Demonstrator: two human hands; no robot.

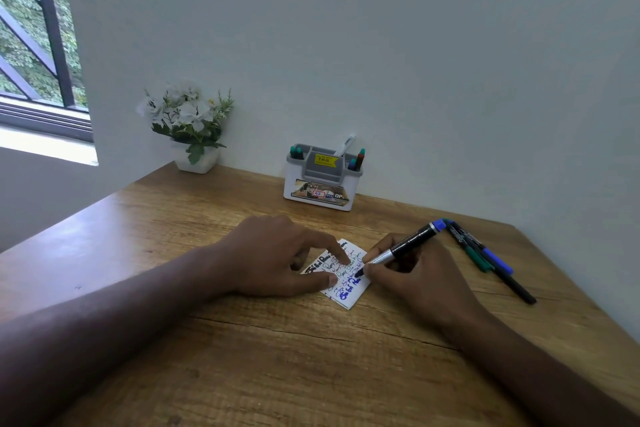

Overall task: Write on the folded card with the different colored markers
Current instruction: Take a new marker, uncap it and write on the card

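A small white folded card (349, 295) lies on the wooden desk, covered with lines of black, red and blue writing. My left hand (277, 256) rests on its left part, with the index finger and thumb pressing it flat. My right hand (412, 274) grips a blue marker (405, 248); its tip touches the card's right side and its blue end points up and to the right. My hands hide part of the card.
Three more markers, green (476, 258), blue (497, 260) and black (516, 288), lie on the desk to the right of my right hand. A white and grey pen holder (320, 191) with several pens stands against the wall. A white flower pot (195, 158) sits at the back left.
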